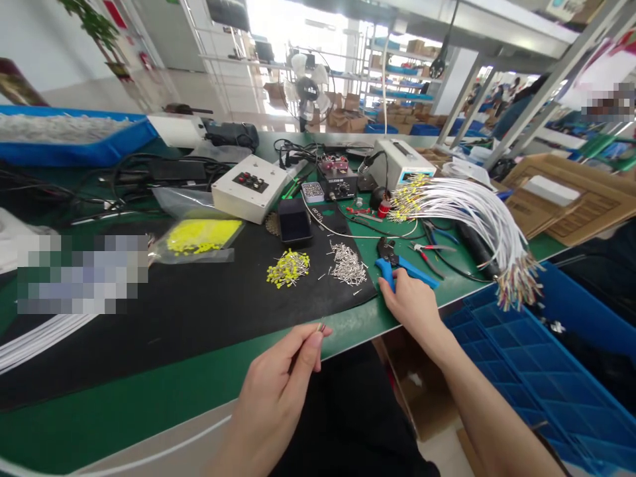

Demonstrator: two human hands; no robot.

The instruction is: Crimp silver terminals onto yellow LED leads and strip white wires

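Observation:
My left hand (281, 377) is closed in a pinch at the table's front edge. Thin coloured wire ends (321, 327) poke out between its thumb and forefinger. A white cable (203, 434) runs in from the lower left and disappears behind that hand. Farther right, my right hand (413, 303) is closed over the blue handles of a crimping tool (387, 252) lying on the green table; its fingertips are partly hidden. Between and beyond the hands are a heap of yellow-collared metal pins (289, 267) and a heap of bare silvery pins (348, 265), both on a black mat (213, 311).
Red-handled cutters (430, 248) lie right of the crimping tool, near a bundle of white cables (477, 199). A white switch box (248, 189), a black tray (294, 222) and a bag of yellow pieces (203, 235) stand behind the mat. Blue crates (527, 358) are below right.

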